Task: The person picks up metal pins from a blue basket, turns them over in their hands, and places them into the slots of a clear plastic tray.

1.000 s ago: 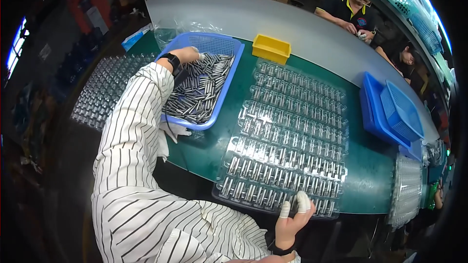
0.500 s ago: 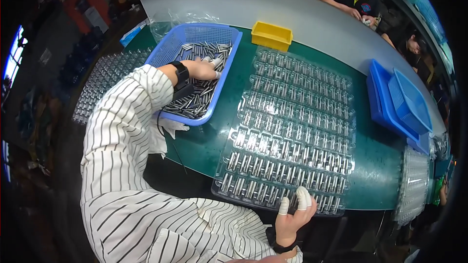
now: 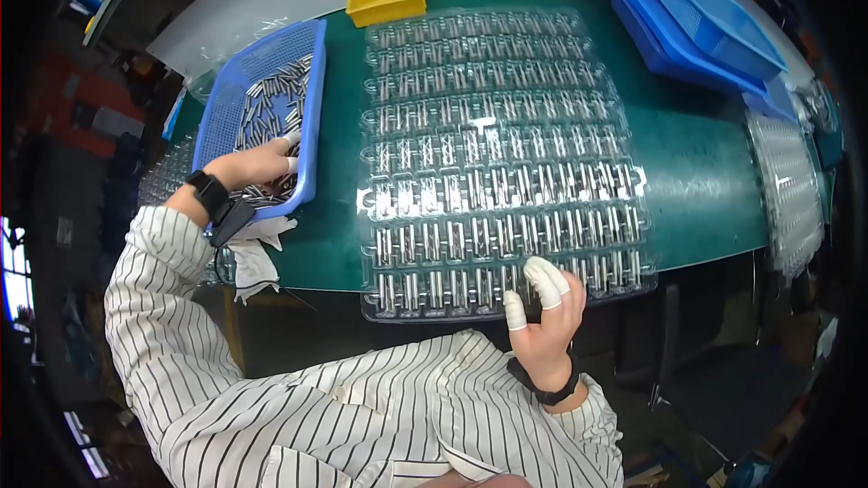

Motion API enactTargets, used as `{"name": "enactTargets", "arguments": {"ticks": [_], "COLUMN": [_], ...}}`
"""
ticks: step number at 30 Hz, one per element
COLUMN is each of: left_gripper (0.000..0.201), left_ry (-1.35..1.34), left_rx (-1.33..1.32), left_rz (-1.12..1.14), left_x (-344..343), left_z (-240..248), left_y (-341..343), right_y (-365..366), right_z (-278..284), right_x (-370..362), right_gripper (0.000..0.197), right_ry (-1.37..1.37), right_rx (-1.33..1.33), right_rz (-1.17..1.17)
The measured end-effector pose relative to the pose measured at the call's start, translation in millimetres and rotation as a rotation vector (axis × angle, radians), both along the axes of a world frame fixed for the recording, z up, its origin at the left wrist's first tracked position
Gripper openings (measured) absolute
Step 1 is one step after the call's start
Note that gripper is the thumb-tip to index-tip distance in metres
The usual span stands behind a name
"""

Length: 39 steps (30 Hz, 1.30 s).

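My left hand (image 3: 258,165) reaches into the blue basket (image 3: 312,117), among loose metal pins (image 3: 262,117) close to its right wall. White covers show on its fingertips, which stand apart; whether a pin lies under them is hidden. At the near edge of a clear plastic tray (image 3: 369,244), my right hand (image 3: 548,321) is open, palm turned inward. Its thumb and covered fingers are spread over the nearest row, with nothing visible between them. Rows of upright-looking shiny pins (image 3: 479,289) fill the tray's slots.
A yellow bin (image 3: 387,2) stands behind the tray, and stacked blue baskets (image 3: 687,36) lie at the back right. More clear trays (image 3: 788,190) are piled at the right edge. A white cloth (image 3: 255,262) hangs by the basket on the green table (image 3: 705,163).
The view has turned, so the table sits differently in it. My left hand has drawn toward the near part of the basket. My right hand stays at the tray's near edge.
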<state>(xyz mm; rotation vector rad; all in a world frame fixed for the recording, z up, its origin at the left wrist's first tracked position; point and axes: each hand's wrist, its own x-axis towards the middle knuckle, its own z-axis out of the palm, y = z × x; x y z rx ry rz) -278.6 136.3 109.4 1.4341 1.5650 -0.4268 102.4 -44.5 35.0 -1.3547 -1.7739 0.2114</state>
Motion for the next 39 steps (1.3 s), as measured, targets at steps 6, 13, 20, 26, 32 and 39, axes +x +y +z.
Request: {"name": "enactTargets", "arguments": {"ticks": [6, 13, 20, 26, 32, 39], "left_gripper": [0.057, 0.059, 0.059, 0.054, 0.038, 0.024], "left_ry": [-0.325, -0.268, -0.179, -0.331, -0.329, -0.162], "left_rx": [0.125, 0.397, 0.586, 0.501, 0.6, 0.805], "left_rz": [0.483, 0.36, 0.201, 0.255, 0.309, 0.206], "left_x": [24, 24, 3, 19, 23, 32], "left_z": [-13, -47, -74, -64, -79, -88], "left_y": [-32, -33, -39, -40, -39, -37], "right_y": [12, 22, 24, 23, 30, 35], "right_z": [-19, -34, -42, -45, -49, -54], "right_x": [14, 11, 7, 9, 16, 29], "right_gripper": [0.037, 0.039, 0.04, 0.037, 0.033, 0.031], "right_ry": [0.022, -0.014, -0.005, 0.044, 0.071, 0.094], "right_rx": [-0.013, -0.047, -0.05, -0.067, -0.066, -0.083], "right_rz": [0.02, 0.049, 0.056, 0.056, 0.043, 0.08]}}
